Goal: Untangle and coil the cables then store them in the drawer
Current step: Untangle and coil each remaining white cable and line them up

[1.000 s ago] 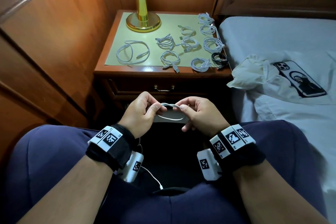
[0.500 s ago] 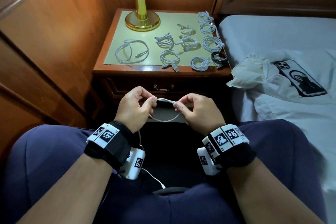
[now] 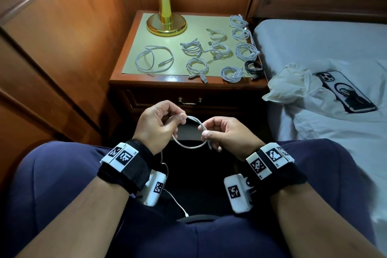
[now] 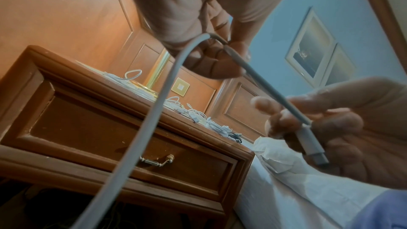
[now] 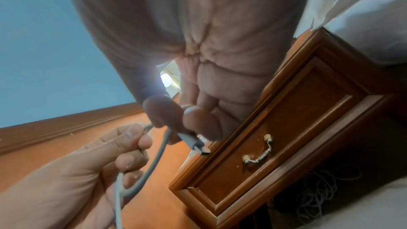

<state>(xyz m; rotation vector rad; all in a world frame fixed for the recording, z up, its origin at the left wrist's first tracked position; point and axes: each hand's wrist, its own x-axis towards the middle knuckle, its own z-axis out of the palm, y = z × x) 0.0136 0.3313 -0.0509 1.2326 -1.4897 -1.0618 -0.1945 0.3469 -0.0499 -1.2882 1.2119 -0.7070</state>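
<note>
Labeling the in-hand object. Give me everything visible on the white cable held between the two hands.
The white cable is thin, round and smooth, rubbery-looking, bent into one open loop over the lap, in front of the closed drawer. The left hand pinches its top; the right hand pinches it just behind a grey plug with a dark metal tip. A strand trails down past the left wrist. It touches only the fingers, apart from the coiled cables on the nightstand.

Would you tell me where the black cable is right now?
In the head view, the black cable lies coiled at the nightstand's front right corner, beside the bed.
</note>
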